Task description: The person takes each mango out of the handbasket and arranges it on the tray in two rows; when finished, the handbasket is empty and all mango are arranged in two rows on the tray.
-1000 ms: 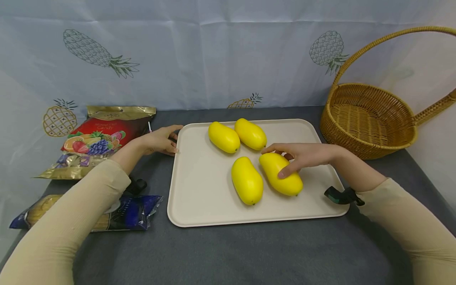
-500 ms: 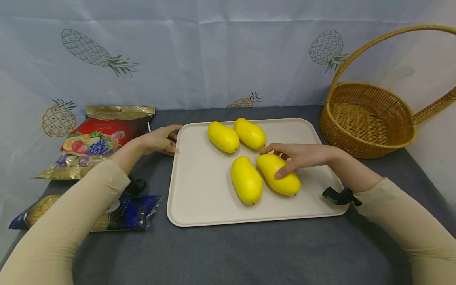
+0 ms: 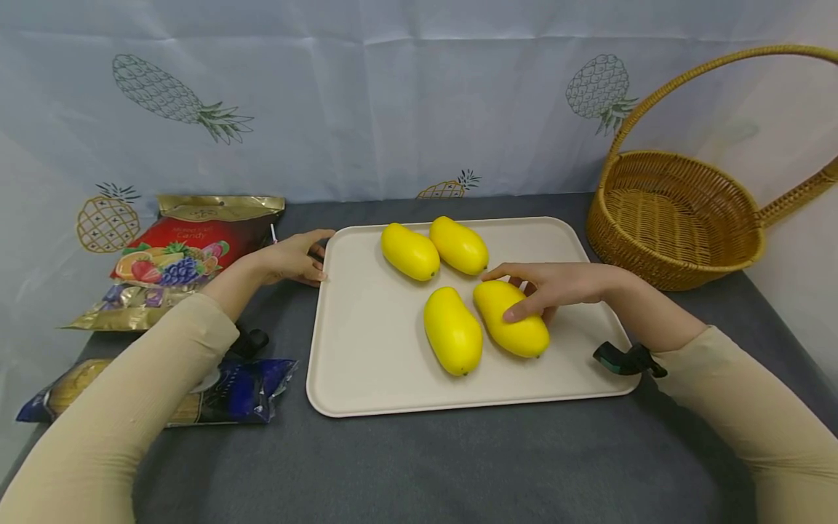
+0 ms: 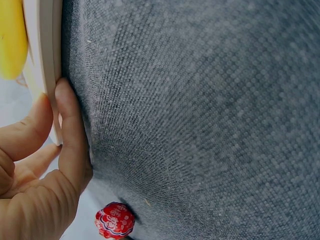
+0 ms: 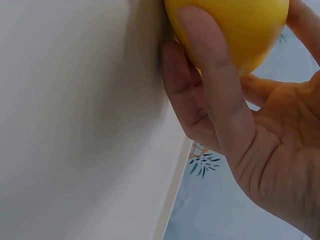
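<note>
A cream tray (image 3: pixel 373 342) lies on the table with yellow mangoes on it. My left hand (image 3: pixel 294 258) pinches the tray's left edge, thumb against the rim and fingers on the outer side, as the left wrist view shows. On the right half of the tray, my right hand (image 3: pixel 556 284) holds a mango (image 3: pixel 512 336), thumb on its near side and fingers round the far side. Close to its left lies another mango (image 3: pixel 453 331). Two more, a left one (image 3: pixel 409 252) and a right one (image 3: pixel 460 246), rest side by side near the tray's back edge.
A wicker basket (image 3: pixel 727 273) with a tall handle stands at the back right. Left of the tray are a red candy bag (image 3: pixel 190 240) and, nearer, a blue pasta pack (image 3: pixel 245 389), partly behind the left arm. A patterned cloth (image 3: pixel 406 102) hangs behind.
The mango under my right hand has shifted slightly left, towards its neighbour. My right fingers have closed further round it. The left hand and tray stay in place.
</note>
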